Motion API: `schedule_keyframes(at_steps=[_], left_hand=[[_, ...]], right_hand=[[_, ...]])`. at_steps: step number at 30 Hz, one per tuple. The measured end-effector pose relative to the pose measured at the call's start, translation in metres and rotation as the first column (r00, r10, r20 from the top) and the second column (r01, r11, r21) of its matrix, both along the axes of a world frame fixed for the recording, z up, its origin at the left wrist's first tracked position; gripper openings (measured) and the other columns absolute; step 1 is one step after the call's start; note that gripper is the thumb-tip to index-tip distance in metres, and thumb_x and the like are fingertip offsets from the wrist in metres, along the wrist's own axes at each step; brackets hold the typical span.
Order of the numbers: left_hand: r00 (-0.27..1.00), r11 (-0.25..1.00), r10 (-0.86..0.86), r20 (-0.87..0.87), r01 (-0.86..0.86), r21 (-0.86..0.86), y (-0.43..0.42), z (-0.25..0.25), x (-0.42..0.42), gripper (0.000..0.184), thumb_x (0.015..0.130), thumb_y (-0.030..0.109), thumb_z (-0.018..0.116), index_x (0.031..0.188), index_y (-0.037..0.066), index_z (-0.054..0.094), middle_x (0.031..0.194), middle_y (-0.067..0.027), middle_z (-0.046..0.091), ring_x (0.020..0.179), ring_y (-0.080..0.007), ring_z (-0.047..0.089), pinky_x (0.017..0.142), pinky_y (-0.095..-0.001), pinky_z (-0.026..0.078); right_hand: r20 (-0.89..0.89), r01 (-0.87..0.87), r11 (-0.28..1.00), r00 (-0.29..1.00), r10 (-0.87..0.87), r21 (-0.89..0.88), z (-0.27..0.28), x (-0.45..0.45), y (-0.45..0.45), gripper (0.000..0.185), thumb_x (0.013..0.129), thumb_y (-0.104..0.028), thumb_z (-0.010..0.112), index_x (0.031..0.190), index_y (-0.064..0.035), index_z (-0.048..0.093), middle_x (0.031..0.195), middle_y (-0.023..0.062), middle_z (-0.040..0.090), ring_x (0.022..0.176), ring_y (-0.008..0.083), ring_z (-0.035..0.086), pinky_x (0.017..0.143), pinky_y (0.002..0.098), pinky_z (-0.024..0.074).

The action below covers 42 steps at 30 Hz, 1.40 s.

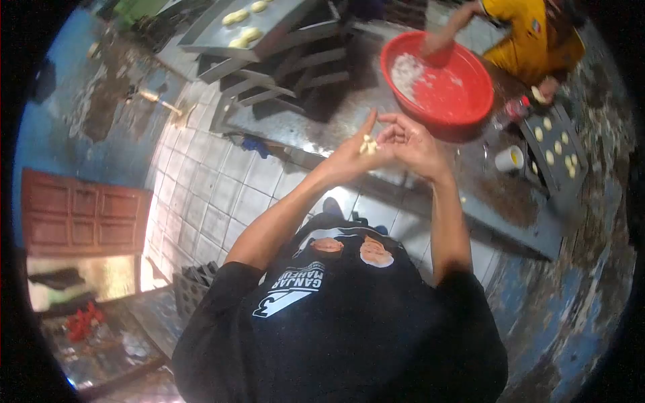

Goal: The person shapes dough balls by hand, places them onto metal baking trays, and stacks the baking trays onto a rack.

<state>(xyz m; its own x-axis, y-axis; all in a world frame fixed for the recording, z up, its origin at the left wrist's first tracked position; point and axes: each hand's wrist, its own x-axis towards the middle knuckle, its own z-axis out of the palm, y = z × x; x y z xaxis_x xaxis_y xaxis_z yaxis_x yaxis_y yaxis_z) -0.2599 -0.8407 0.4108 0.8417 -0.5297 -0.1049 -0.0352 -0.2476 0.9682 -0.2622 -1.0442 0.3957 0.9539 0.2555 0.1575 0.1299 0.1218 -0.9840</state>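
Note:
My left hand (359, 153) is raised over the near edge of the table with small lumps of pale dough (367, 144) in its palm. Close against it is my right hand (415, 146), its fingers loosely bent and apart, tips reaching toward the left hand. Nothing shows clearly in the right fingers. Beyond both hands stands a red basin (463, 91) with white flour or dough (407, 75) along its left side.
A co-worker in a yellow shirt (531, 37) reaches into the basin. Trays are stacked at the upper left, the top tray (222, 43) bearing dough pieces. Another tray (554, 158) of dough pieces lies at right, near a white cup (508, 159) and a red-labelled bottle (514, 111).

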Motion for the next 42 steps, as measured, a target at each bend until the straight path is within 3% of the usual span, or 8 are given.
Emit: schedule_keyframes(at_steps=[3, 7, 9, 11, 19, 23, 27, 42], left_hand=[[0.994, 0.998, 0.004, 0.106, 0.003, -0.066, 0.022, 0.001, 0.011, 0.045, 0.101, 0.03, 0.063, 0.137, 0.004, 0.057, 0.107, -0.0072, 0.065, 0.097, -0.0133, 0.06, 0.083, -0.0276, 0.05], [0.974, 0.924, 0.203, -0.096, -0.223, -0.31, 0.049, 0.014, 0.037, 0.053, 0.108, 0.047, 0.046, 0.117, 0.002, 0.072, 0.087, 0.0021, 0.066, 0.076, -0.006, 0.053, 0.071, -0.0236, 0.043], [0.965, 0.872, 0.151, -0.216, -0.233, -0.43, 0.068, 0.028, 0.053, 0.063, 0.108, 0.053, 0.038, 0.135, 0.001, 0.063, 0.107, -0.0027, 0.069, 0.091, -0.0093, 0.06, 0.084, -0.0269, 0.048], [0.977, 0.786, 0.02, -0.213, -0.147, -0.601, 0.083, 0.034, 0.069, 0.077, 0.107, 0.06, 0.025, 0.159, 0.005, 0.029, 0.161, -0.012, 0.035, 0.149, -0.0205, 0.031, 0.121, -0.0345, 0.025], [0.878, 0.852, 0.351, 0.327, -0.154, -0.501, 0.219, 0.058, 0.167, 0.051, 0.11, 0.033, 0.043, 0.152, 0.006, 0.045, 0.168, -0.0127, 0.021, 0.154, -0.0288, 0.022, 0.122, -0.0368, 0.02], [0.779, 0.602, 0.597, 0.19, -0.279, -0.749, 0.279, 0.049, 0.211, 0.058, 0.104, 0.024, 0.057, 0.155, 0.006, 0.039, 0.166, -0.017, 0.025, 0.139, -0.0279, 0.048, 0.11, -0.0401, 0.042], [0.764, 0.694, 0.635, 0.114, -0.499, -0.518, 0.375, 0.014, 0.214, 0.058, 0.1, 0.014, 0.06, 0.153, 0.002, 0.039, 0.154, -0.0148, 0.044, 0.13, -0.0232, 0.055, 0.108, -0.0369, 0.044], [0.59, 0.635, 0.772, 0.235, -0.73, -0.253, 0.479, -0.004, 0.211, 0.047, 0.093, 0.006, 0.061, 0.139, 0.0, 0.056, 0.134, -0.014, 0.063, 0.12, -0.024, 0.061, 0.105, -0.0385, 0.046]], right_hand=[[0.047, -0.105, 0.893, 0.989, 0.139, -0.437, 0.04, 0.009, 0.031, 0.045, 0.09, 0.0, 0.069, 0.133, 0.0041, 0.054, 0.1, 0.0076, 0.07, 0.091, 0.013, 0.067, 0.083, 0.0274, 0.0548], [0.121, 0.152, 0.964, 0.976, -0.181, 0.218, 0.045, 0.028, 0.09, 0.053, 0.087, -0.022, 0.081, 0.127, 0.0028, 0.056, 0.114, 0.014, 0.067, 0.1, 0.0215, 0.066, 0.086, 0.0356, 0.0544], [0.847, 0.625, 0.758, 0.494, -0.197, -0.188, 0.03, 0.044, 0.108, 0.067, 0.083, -0.039, 0.082, 0.127, 0.0023, 0.055, 0.121, 0.0193, 0.063, 0.109, 0.0329, 0.062, 0.092, 0.0448, 0.0515], [0.834, 0.552, 0.791, 0.542, -0.101, -0.263, 0.019, 0.053, 0.144, 0.071, 0.081, -0.045, 0.081, 0.125, 0.0022, 0.054, 0.12, 0.0214, 0.06, 0.111, 0.0377, 0.059, 0.097, 0.0441, 0.0484], [-0.289, -0.043, 0.999, 0.957, 0.031, -0.034, 0.11, 0.161, 0.278, 0.029, 0.107, -0.03, 0.054, 0.118, -0.0043, 0.062, 0.107, 0.0022, 0.064, 0.092, 0.0071, 0.058, 0.078, 0.0244, 0.0471], [-0.061, -0.277, 0.89, 0.96, 0.274, -0.362, 0.138, 0.288, 0.334, 0.029, 0.102, -0.027, 0.063, 0.119, -0.0033, 0.06, 0.091, -0.0013, 0.065, 0.082, 0.0046, 0.057, 0.071, 0.0228, 0.0462], [0.592, 0.364, 0.609, 0.775, 0.222, -0.705, 0.122, 0.412, 0.389, 0.037, 0.101, -0.027, 0.063, 0.124, 0.0006, 0.057, 0.107, 0.0158, 0.069, 0.094, 0.0285, 0.066, 0.083, 0.0401, 0.0508], [0.233, 0.028, 0.289, 0.668, 0.707, -0.957, 0.073, 0.488, 0.393, 0.059, 0.109, -0.039, 0.043, 0.153, -0.0003, 0.037, 0.161, 0.0201, 0.034, 0.151, 0.0314, 0.03, 0.125, 0.0424, 0.0217]])
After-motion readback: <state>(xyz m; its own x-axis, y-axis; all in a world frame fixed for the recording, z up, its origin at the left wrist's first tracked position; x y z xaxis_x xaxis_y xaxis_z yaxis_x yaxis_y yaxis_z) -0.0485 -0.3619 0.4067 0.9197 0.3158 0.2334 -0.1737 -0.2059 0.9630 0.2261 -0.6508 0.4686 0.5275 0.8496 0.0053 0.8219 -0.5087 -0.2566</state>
